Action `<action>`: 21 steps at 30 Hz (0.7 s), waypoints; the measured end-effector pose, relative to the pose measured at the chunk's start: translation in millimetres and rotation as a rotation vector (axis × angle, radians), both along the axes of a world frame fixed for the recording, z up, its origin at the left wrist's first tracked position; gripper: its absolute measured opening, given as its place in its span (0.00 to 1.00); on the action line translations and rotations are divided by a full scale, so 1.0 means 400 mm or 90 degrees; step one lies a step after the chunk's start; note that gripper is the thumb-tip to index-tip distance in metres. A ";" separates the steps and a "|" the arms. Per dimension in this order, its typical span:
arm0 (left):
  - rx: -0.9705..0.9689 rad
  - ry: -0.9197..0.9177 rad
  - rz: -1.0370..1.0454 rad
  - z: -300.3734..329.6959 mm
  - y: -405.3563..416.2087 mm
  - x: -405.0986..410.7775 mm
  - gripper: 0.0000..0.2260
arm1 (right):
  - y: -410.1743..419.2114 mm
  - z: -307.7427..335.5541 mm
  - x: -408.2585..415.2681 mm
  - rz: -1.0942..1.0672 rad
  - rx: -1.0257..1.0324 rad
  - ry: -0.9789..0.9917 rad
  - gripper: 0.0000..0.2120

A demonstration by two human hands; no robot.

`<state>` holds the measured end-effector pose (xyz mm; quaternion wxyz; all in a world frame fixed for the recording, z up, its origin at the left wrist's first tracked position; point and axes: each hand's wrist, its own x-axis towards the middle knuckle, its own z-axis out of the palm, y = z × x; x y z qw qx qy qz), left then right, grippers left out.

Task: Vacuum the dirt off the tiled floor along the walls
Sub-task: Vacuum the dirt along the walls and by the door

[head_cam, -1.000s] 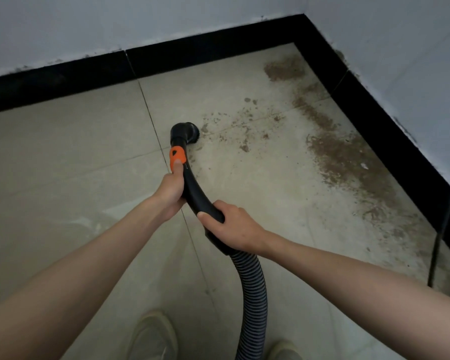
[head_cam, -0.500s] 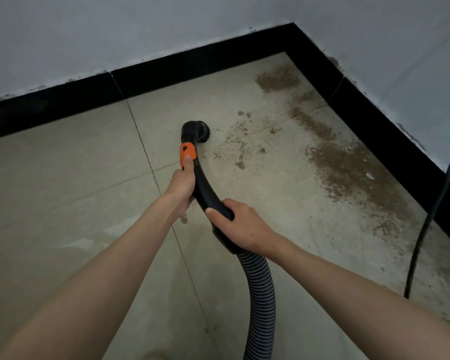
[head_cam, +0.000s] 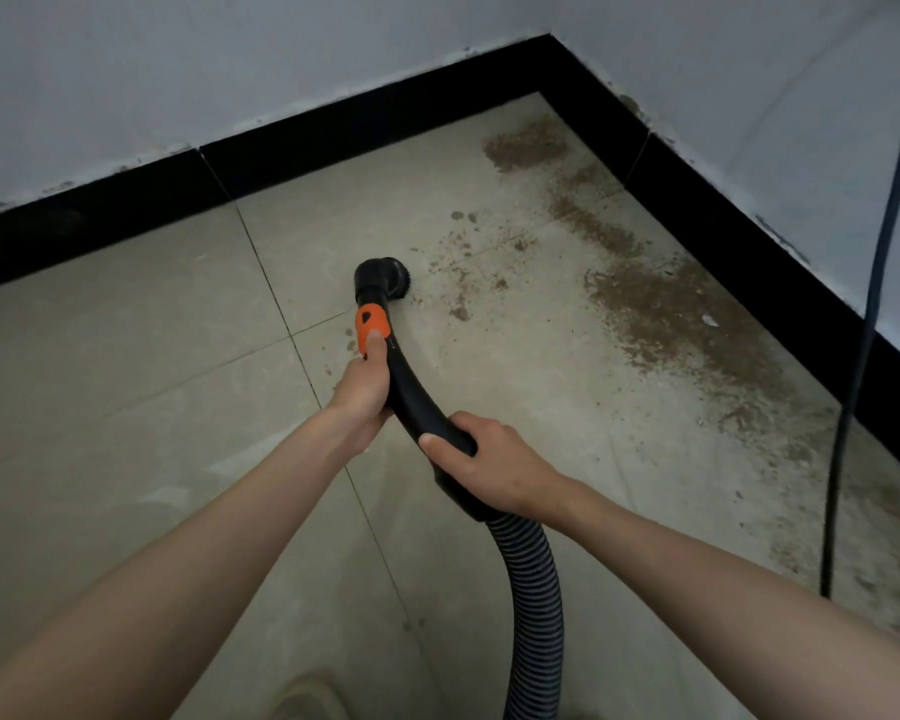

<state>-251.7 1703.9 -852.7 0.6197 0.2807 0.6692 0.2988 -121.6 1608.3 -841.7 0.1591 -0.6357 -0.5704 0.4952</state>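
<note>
Both hands, left hand (head_cam: pixel 362 392) and right hand (head_cam: pixel 481 470), clamp wand (head_cam: pixel 411 392); best sweep nozzle (head_cam: pixel 380 278) rightward, flat, through dirt (head_cam: pixel 661 314).

The brush head (head_cam: pixel 383 279) has been carried right across the floor (head_cam: pixel 126 381), from beside the tile joint to the edge of the scattered dirt (head_cam: pixel 461 298). The thumb of the left hand (head_cam: pixel 360 392) has been slid onto the orange switch (head_cam: pixel 371 323). A shoe (head_cam: pixel 307 696) is seen again at the bottom edge.
</note>
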 end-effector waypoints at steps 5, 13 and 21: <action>-0.001 -0.011 -0.036 0.008 0.075 0.046 0.23 | 0.063 -0.015 0.032 -0.029 0.019 -0.023 0.17; 0.029 -0.008 -0.067 -0.018 0.173 0.107 0.20 | 0.142 -0.052 0.071 -0.078 0.030 -0.019 0.19; 0.079 0.033 -0.113 -0.024 0.296 0.181 0.24 | 0.254 -0.081 0.103 -0.151 0.051 0.002 0.15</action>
